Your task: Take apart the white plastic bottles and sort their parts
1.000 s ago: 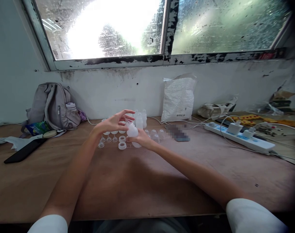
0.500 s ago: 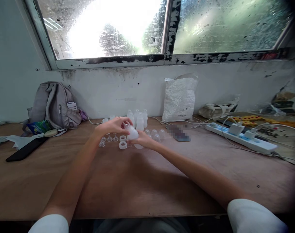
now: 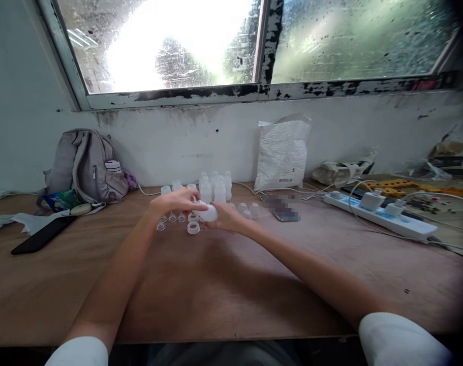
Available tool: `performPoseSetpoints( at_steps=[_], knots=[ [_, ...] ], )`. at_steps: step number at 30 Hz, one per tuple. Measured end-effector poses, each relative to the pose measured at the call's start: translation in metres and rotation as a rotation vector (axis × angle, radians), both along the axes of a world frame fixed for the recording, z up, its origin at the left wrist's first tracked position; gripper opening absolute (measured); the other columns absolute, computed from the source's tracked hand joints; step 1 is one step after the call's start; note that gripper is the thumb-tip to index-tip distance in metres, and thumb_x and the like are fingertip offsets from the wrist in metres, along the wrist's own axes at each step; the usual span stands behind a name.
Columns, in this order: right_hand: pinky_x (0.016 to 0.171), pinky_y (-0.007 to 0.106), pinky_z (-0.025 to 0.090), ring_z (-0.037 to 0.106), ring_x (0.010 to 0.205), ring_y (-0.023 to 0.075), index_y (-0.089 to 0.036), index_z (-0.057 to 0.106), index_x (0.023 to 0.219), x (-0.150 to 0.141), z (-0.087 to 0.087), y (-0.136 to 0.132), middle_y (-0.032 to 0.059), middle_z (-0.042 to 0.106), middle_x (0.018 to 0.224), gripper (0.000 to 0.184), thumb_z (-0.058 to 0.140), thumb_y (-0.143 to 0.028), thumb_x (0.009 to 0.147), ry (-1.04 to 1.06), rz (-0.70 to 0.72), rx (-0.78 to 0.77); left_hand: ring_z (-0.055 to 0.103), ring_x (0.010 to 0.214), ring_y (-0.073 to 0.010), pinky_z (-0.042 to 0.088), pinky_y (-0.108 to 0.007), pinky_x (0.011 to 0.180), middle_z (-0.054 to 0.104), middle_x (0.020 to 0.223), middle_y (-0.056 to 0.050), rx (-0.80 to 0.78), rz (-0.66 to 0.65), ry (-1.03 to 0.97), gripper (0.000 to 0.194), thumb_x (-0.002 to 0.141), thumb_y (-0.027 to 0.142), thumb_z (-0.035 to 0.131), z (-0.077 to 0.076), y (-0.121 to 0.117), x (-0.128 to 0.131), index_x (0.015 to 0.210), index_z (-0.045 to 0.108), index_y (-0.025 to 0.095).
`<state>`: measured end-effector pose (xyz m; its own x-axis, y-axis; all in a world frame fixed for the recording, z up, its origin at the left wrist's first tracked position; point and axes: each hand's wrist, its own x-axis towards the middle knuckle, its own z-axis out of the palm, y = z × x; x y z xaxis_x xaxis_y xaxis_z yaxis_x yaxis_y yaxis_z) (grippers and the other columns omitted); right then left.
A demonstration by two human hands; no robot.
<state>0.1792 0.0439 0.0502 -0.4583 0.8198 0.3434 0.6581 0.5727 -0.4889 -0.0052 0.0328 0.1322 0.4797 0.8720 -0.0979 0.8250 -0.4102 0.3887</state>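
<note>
"White plastic between the fingers: what do you make of the grip?"

"Both sets are clamped on the bottle [image 3: 208, 214]. The left hand [image 3: 180, 200] curls over one end, a finger stretched across it; the right hand [image 3: 227, 217] cups the other side. The left fingertips are partly hidden, so I can't tell how hard they press."

"How should it be handled, then?"

"I'd let the right do the steadying and the left the fine work, both in one line. It looks like soft plastic, so a firm squeeze could dent it or make it slip."

"It's tilted, isn't it?"

"Yes, just above the counter [image 3: 231, 284], its rounded end towards the person. Small wrist movements would suit, because things sit close by."

"Which ones?"

"The clear rings [image 3: 193, 232] are near, at eight o'clock. Small clear pieces [image 3: 172, 218] lie at nine, below the left hand. Upright bottles [image 3: 219, 193] stand close together towards one o'clock; a nudge might tip one."

"And past the right hand?"

"Clear domed caps [image 3: 254, 211] at three, then a phone [image 3: 288, 214] farther out. I'd lift that forearm slightly before swinging it outward."
</note>
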Motion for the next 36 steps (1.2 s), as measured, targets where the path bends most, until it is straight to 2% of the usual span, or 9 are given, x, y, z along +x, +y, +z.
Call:
performPoseSetpoints(
  at_steps=[4, 7, 10, 17, 22, 25, 27, 29, 36],
  knots=[
    [0.057, 0.029, 0.038, 0.057, 0.071, 0.0269, -0.015, 0.054, 0.089, 0.007, 0.0, 0.009, 0.0111, 0.061, 0.077, 0.041, 0.066, -0.04, 0.059, -0.076, -0.119, 0.082, 0.057, 0.054, -0.0146, 0.036, -0.022, 0.046, 0.063, 0.062, -0.002, 0.026, 0.036, 0.008, 0.045, 0.067, 0.06, 0.045, 0.001, 0.002, -0.004, 0.078, 0.057, 0.018],
    [0.058, 0.03, 0.04, 0.057, 0.074, 0.0256, -0.017, 0.052, 0.089, 0.014, 0.005, 0.017, 0.009, 0.061, 0.079, 0.042, 0.064, -0.045, 0.06, 0.102, -0.231, 0.054, 0.058, 0.064, -0.016, 0.038, -0.022, 0.051, 0.063, 0.079, -0.003, 0.092, 0.019, 0.04, 0.048, 0.063, 0.061, 0.048, -0.004, 0.006, -0.003, 0.088, 0.056, 0.02],
    [0.064, 0.031, 0.042, 0.056, 0.08, 0.0226, -0.019, 0.049, 0.095, 0.02, 0.01, 0.024, 0.0058, 0.059, 0.088, 0.047, 0.062, -0.049, 0.061, 0.401, -0.242, 0.014, 0.056, 0.08, -0.0186, 0.041, -0.023, 0.057, 0.058, 0.099, -0.004, 0.099, -0.055, 0.093, 0.057, 0.056, 0.059, 0.057, -0.021, 0.011, 0.01, 0.099, 0.051, 0.023],
    [0.068, 0.031, 0.044, 0.052, 0.082, 0.0181, -0.021, 0.04, 0.096, 0.026, 0.013, 0.036, 0.0023, 0.053, 0.091, 0.042, 0.061, -0.035, 0.062, 0.772, -0.146, -0.218, 0.051, 0.092, -0.0216, 0.042, -0.028, 0.071, 0.054, 0.102, -0.004, 0.01, -0.299, 0.246, 0.047, 0.058, 0.045, 0.063, -0.07, 0.014, 0.052, 0.097, 0.052, 0.022],
    [0.069, 0.031, 0.044, 0.053, 0.08, 0.0167, -0.02, 0.042, 0.097, 0.027, 0.014, 0.035, 0.0017, 0.054, 0.089, 0.046, 0.064, -0.037, 0.061, 0.769, -0.025, -0.178, 0.054, 0.084, -0.0177, 0.043, -0.026, 0.067, 0.057, 0.098, -0.004, 0.046, -0.21, 0.024, 0.041, 0.07, 0.051, 0.05, -0.047, 0.013, 0.037, 0.097, 0.052, 0.021],
    [0.068, 0.032, 0.044, 0.054, 0.078, 0.0171, -0.019, 0.045, 0.098, 0.027, 0.015, 0.031, 0.0021, 0.056, 0.086, 0.047, 0.065, -0.038, 0.06, 0.658, 0.01, -0.129, 0.055, 0.071, -0.0155, 0.042, -0.027, 0.064, 0.06, 0.08, -0.004, 0.408, 0.08, -0.163, 0.03, 0.08, 0.042, 0.038, -0.023, 0.014, 0.024, 0.084, 0.055, 0.018],
    [0.069, 0.031, 0.043, 0.054, 0.079, 0.0176, -0.019, 0.046, 0.1, 0.025, 0.016, 0.027, 0.0028, 0.057, 0.085, 0.048, 0.065, -0.038, 0.06, 0.568, 0.031, -0.085, 0.055, 0.071, -0.0138, 0.043, -0.026, 0.066, 0.058, 0.086, -0.005, 0.654, 0.174, -0.29, 0.026, 0.081, 0.037, 0.039, -0.012, 0.014, 0.02, 0.086, 0.055, 0.017],
    [0.07, 0.031, 0.043, 0.053, 0.08, 0.0178, -0.019, 0.047, 0.102, 0.023, 0.017, 0.023, 0.0034, 0.057, 0.085, 0.049, 0.066, -0.038, 0.06, 0.479, 0.039, -0.032, 0.054, 0.072, -0.0119, 0.043, -0.024, 0.068, 0.055, 0.096, -0.004, 0.739, 0.115, -0.346, 0.025, 0.081, 0.036, 0.041, -0.006, 0.012, 0.021, 0.091, 0.056, 0.019],
    [0.076, 0.034, 0.043, 0.054, 0.089, 0.0212, -0.019, 0.047, 0.108, 0.02, 0.017, 0.018, 0.0065, 0.058, 0.091, 0.053, 0.066, -0.038, 0.063, 0.367, 0.026, 0.012, 0.053, 0.066, -0.0117, 0.041, -0.025, 0.064, 0.056, 0.089, -0.002, 0.625, -0.099, -0.093, 0.026, 0.079, 0.038, 0.045, 0.013, 0.013, 0.031, 0.08, 0.062, 0.019]
  ],
)
